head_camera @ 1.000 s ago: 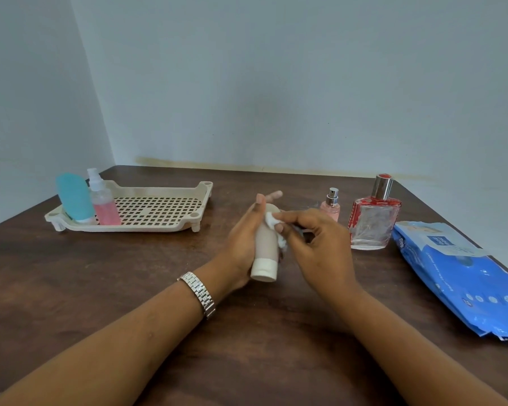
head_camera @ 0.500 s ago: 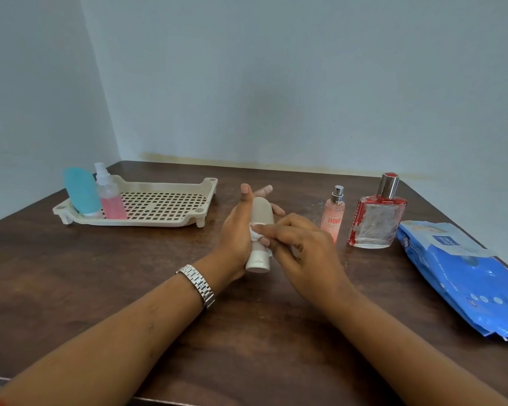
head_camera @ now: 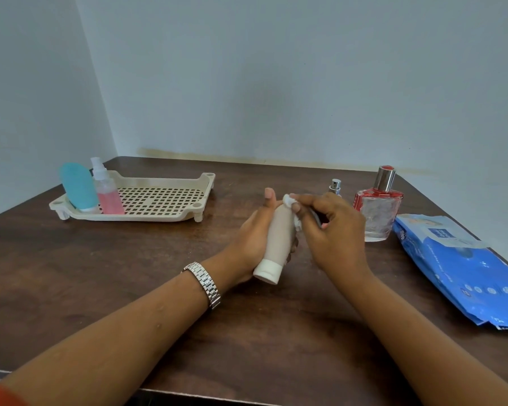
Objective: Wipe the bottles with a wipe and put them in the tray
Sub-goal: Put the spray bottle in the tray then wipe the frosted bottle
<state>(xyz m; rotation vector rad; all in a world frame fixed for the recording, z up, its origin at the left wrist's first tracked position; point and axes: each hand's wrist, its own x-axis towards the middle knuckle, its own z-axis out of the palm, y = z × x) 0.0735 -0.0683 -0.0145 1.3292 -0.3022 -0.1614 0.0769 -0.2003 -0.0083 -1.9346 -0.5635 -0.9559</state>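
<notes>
My left hand (head_camera: 251,238) grips a beige tube bottle (head_camera: 277,238) with a white cap, held tilted above the table's middle, cap toward me. My right hand (head_camera: 332,232) pinches a small white wipe (head_camera: 291,202) against the tube's far end. A cream slotted tray (head_camera: 159,200) stands at the back left and holds a teal bottle (head_camera: 78,186) and a pink spray bottle (head_camera: 106,189) upright at its left end. A small pink spray bottle (head_camera: 335,187) is mostly hidden behind my right hand. Beside it stands a red square perfume bottle (head_camera: 377,209).
A blue pack of wipes (head_camera: 464,268) lies at the right edge of the dark wooden table (head_camera: 129,273). Pale walls close the back and left sides. A metal watch (head_camera: 206,284) sits on my left wrist.
The wipe has slid along the tube from near the cap up to its far end. My right hand now covers most of the small pink spray bottle.
</notes>
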